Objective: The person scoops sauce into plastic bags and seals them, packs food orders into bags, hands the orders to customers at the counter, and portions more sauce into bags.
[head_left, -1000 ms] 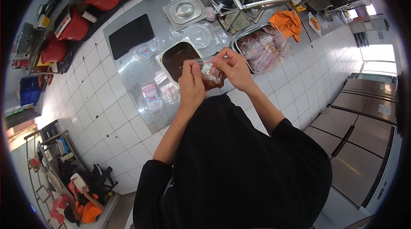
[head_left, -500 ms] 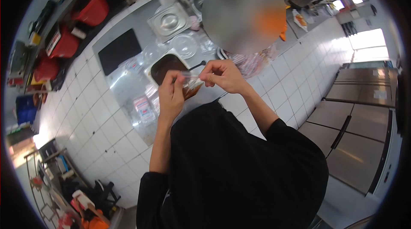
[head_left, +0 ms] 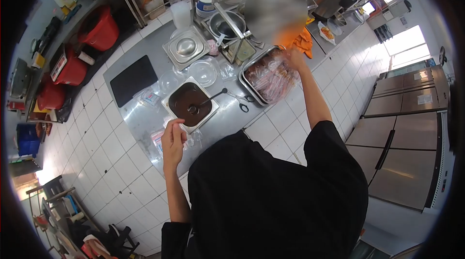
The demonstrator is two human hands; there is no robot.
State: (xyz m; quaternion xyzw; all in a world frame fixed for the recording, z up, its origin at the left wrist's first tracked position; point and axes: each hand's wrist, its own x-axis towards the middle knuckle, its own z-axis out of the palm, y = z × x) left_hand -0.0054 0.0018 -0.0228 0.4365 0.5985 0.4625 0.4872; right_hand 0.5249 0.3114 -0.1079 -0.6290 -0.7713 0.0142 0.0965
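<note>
My left hand (head_left: 173, 139) is beside the lower left corner of the metal tub of dark brown sauce (head_left: 193, 105), its fingers drawn together with nothing visible in them. A black-handled ladle (head_left: 211, 98) rests in the sauce. My right hand (head_left: 292, 59) reaches over the far right part of a metal tray (head_left: 246, 82) heaped with filled clear bags (head_left: 269, 78); its fingers are smeared, and what they hold cannot be made out. Black-handled scissors (head_left: 244, 106) lie between tub and tray. Flat printed plastic bags (head_left: 157, 139) lie left of my left hand.
A black mat (head_left: 133, 80), clear round lids (head_left: 202, 73) and a steel lid (head_left: 185, 47) lie on the steel table. Behind the tray are a metal rack (head_left: 227, 22) and an orange cloth (head_left: 303, 43). A blurred round patch covers part of the rack. Steel fridges stand right.
Both hands held a filled clear bag between them earlier. They have since parted: my right hand moved right to the tray, my left stayed near the tub. The view has shifted.
</note>
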